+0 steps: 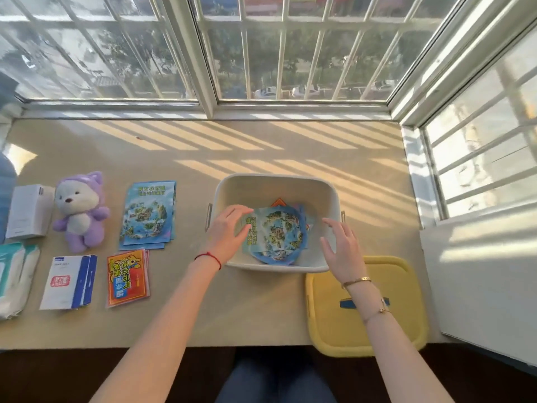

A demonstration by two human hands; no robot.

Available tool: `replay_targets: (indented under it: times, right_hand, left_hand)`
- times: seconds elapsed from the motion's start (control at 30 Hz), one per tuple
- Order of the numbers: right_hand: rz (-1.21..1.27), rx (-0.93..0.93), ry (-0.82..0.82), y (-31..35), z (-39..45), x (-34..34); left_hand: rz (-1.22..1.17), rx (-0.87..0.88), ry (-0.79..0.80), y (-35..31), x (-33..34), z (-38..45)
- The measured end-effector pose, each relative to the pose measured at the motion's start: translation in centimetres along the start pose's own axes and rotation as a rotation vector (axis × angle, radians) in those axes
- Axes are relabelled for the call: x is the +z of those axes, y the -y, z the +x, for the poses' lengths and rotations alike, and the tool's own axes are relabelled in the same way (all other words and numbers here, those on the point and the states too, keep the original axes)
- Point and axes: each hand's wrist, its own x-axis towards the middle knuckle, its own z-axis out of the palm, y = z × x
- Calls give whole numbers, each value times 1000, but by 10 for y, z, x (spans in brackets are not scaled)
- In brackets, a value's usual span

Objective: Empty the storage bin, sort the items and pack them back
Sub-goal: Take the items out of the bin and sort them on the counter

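Over cream storage bin (329, 196), both hands hover. Map leaflet (276, 231) lies flat inside on bin floor, long axis left-right between hands. Left hand (225, 232) nearer, fingertips touch leaflet left edge, fingers relaxed. Right hand (343, 247) spread, holds nothing, just beside right edge.

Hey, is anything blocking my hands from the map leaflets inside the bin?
Nothing visible. The bin is open, its yellow lid lies beside it, and the left hand already touches the map leaflets.
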Motion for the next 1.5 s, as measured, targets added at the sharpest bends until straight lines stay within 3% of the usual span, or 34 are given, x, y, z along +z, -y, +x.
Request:
replay_targets:
  times: [0.37, 0.67, 0.83, 1.17, 1.3, 1.5]
  right_hand:
    - [64, 12, -35, -37, 60, 54]
    - [36, 61, 7, -49, 72, 83]
    - [34, 85, 35, -48, 73, 85]
    - [47, 172, 183, -48, 99, 105]
    - [-46, 215, 291, -48, 117, 132]
    - [-303, 236, 300, -48, 122, 162]
  left_hand:
    - [101, -110, 417, 79, 106, 112]
    - [316, -53, 441, 102, 129, 118]
    - [128, -132, 537, 90, 117, 113]
    - [11, -171, 326, 61, 42, 69]
    - [14, -102, 170, 64, 30, 46]
    - [-71, -219, 9, 61, 26, 26]
